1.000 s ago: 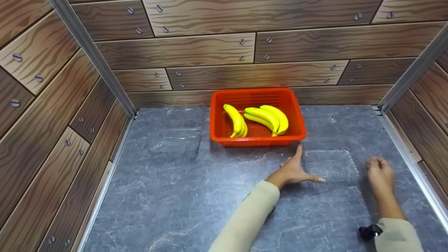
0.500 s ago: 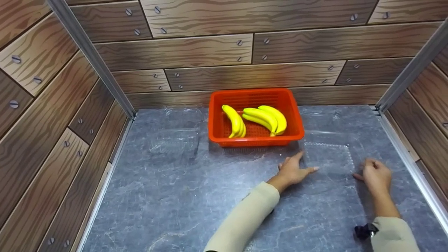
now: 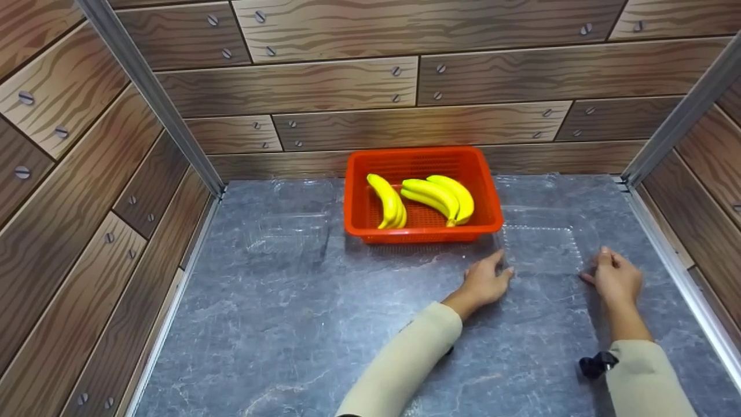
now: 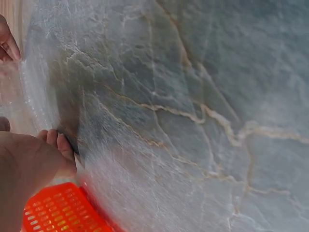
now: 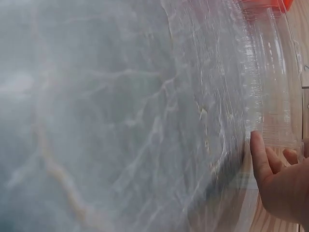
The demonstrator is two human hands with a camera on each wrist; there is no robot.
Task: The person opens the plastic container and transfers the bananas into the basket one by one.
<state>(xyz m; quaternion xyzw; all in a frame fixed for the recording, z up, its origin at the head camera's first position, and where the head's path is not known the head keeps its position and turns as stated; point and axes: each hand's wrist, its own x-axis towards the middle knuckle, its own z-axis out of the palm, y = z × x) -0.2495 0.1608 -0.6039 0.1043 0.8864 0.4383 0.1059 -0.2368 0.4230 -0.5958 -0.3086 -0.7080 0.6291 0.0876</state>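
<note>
A clear plastic clamshell container [image 3: 541,250] lies on the grey marble-look table just right of an orange basket [image 3: 483,174]. My left hand [image 3: 499,272] grips its left edge with curled fingers. My right hand [image 3: 596,267] pinches its right edge, thumb up against the plastic. In the left wrist view my left fingertips [image 4: 65,147] sit on the container's rim [image 4: 38,87] beside the basket [image 4: 58,212]. The right wrist view has my right hand [image 5: 268,157] with its thumb on the ribbed clear wall [image 5: 270,87]. The basket holds two bunches of yellow bananas [image 3: 389,200] [image 3: 446,196].
A second clear plastic container [image 3: 289,231] lies at the left of the table, near the back. Wood-patterned walls with metal corner posts [image 3: 147,92] close in the left, back and right sides. The grey tabletop [image 3: 324,324] stretches toward me.
My left hand went from spread flat to curled on the container's left edge. My right hand moved in to its right edge. The clear panel between them shifted toward the back.
</note>
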